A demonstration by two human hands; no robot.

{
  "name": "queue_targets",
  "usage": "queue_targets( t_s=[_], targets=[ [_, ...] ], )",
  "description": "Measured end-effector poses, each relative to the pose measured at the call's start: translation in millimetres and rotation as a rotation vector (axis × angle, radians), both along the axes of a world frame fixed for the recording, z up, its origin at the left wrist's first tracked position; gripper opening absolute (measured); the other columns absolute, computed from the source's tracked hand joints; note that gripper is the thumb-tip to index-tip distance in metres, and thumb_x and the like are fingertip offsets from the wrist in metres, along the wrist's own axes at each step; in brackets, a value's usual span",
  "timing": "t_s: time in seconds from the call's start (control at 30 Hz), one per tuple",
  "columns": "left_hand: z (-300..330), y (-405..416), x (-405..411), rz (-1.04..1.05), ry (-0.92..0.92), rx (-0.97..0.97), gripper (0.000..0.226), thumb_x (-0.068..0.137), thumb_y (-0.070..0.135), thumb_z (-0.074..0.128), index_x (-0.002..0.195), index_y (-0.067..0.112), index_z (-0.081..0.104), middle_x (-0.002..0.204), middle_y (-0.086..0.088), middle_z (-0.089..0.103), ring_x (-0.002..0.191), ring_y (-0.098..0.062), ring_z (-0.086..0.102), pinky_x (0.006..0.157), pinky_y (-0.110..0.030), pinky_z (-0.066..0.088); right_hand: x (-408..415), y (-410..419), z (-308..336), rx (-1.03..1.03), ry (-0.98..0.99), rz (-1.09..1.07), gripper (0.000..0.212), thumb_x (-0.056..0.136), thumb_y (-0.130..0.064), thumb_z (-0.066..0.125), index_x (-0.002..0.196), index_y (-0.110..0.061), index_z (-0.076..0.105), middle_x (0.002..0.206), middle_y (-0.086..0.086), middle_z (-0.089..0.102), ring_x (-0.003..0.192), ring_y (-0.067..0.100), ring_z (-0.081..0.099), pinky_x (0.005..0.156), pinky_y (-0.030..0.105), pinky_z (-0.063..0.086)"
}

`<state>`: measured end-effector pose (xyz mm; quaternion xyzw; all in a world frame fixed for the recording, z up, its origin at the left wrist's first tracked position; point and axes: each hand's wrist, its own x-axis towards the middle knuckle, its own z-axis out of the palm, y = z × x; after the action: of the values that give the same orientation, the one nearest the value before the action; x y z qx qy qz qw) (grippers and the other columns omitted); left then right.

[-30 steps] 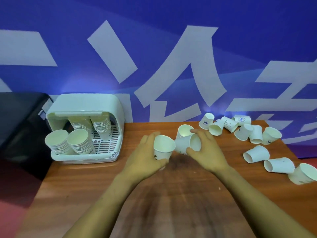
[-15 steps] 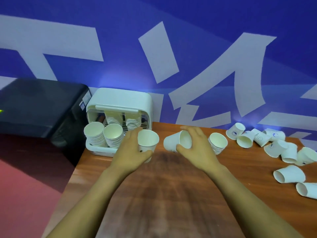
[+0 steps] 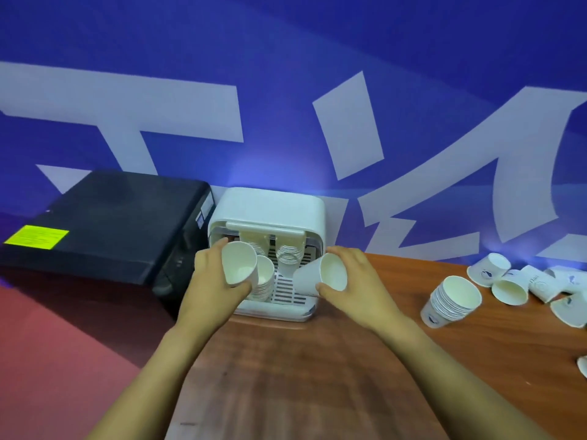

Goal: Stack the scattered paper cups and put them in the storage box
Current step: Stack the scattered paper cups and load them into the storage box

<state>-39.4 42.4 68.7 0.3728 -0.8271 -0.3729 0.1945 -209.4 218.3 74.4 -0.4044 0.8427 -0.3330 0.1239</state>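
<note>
A brown wood-grain surface point(image 3: 301, 376) carries a white storage box point(image 3: 270, 211) at its back-left corner, a tilted cup stack point(image 3: 451, 301) and scattered paper cups point(image 3: 508, 281) at right.

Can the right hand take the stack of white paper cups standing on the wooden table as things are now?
Probably not yet: the right hand already grips a single white paper cup in front of the white plastic storage box. The stack of white paper cups stands unobstructed to its right.
</note>
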Motion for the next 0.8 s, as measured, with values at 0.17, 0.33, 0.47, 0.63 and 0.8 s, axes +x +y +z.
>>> queue_targets(
  t_s=[0.17, 0.33, 0.47, 0.63, 0.8],
  targets=[
    [1.2, -42.3, 3.3, 0.025, -0.009, -0.05, 0.073, 0.077, 0.018, 0.069, 0.139, 0.029, 0.032, 0.131, 0.002, 0.033, 0.11, -0.024, 0.05, 0.083, -0.033, 0.039, 22.2, -58.2, -0.4, -0.016, -0.003, 0.033, 0.066, 0.079, -0.03, 0.071, 0.137, -0.023, 0.042, 0.136, -0.005, 0.04, 0.127, 0.009, 0.038, 0.096, 0.01, 0.025],
    [-14.4, -66.6, 1.1, -0.011, -0.116, -0.04, 0.079, 0.078, 0.022, 0.068, 0.144, 0.027, 0.025, 0.137, -0.001, 0.031, 0.109, -0.027, 0.052, 0.083, -0.037, 0.045, 37.2, -97.2, -10.5, 0.018, 0.058, 0.057, 0.067, 0.081, -0.034, 0.068, 0.141, -0.025, 0.038, 0.14, -0.008, 0.037, 0.131, 0.008, 0.033, 0.103, 0.016, 0.026],
    [-30.8, -79.4, 0.0, -0.078, -0.144, -0.028, 0.076, 0.078, 0.025, 0.066, 0.144, 0.028, 0.027, 0.134, 0.0, 0.034, 0.111, -0.023, 0.051, 0.087, -0.041, 0.047, 38.8, -114.5, -22.2, 0.099, 0.091, 0.085, 0.067, 0.084, -0.035, 0.064, 0.143, -0.024, 0.035, 0.141, -0.006, 0.036, 0.132, 0.014, 0.034, 0.106, 0.023, 0.028],
    [-59.3, -89.0, -8.1, -0.154, -0.3, 0.001, 0.091, 0.078, 0.036, 0.067, 0.151, 0.024, 0.013, 0.15, 0.0, 0.022, 0.131, -0.027, 0.037, 0.1, -0.043, 0.042, 37.7, -131.3, -47.6, 0.27, 0.089, 0.066, 0.075, 0.083, -0.049, 0.06, 0.147, -0.028, 0.027, 0.149, -0.006, 0.03, 0.137, 0.019, 0.029, 0.112, 0.035, 0.024],
    [-80.8, -92.3, -13.6, -0.166, -0.395, 0.043, 0.101, 0.078, 0.043, 0.069, 0.152, 0.024, 0.003, 0.155, -0.003, 0.013, 0.135, -0.035, 0.029, 0.105, -0.048, 0.037, 36.6, -126.0, -75.4, 0.4, -0.034, 0.118, 0.087, 0.082, -0.05, 0.063, 0.151, -0.027, 0.014, 0.16, -0.007, 0.007, 0.146, 0.015, 0.013, 0.118, 0.036, 0.019]
  ],
)
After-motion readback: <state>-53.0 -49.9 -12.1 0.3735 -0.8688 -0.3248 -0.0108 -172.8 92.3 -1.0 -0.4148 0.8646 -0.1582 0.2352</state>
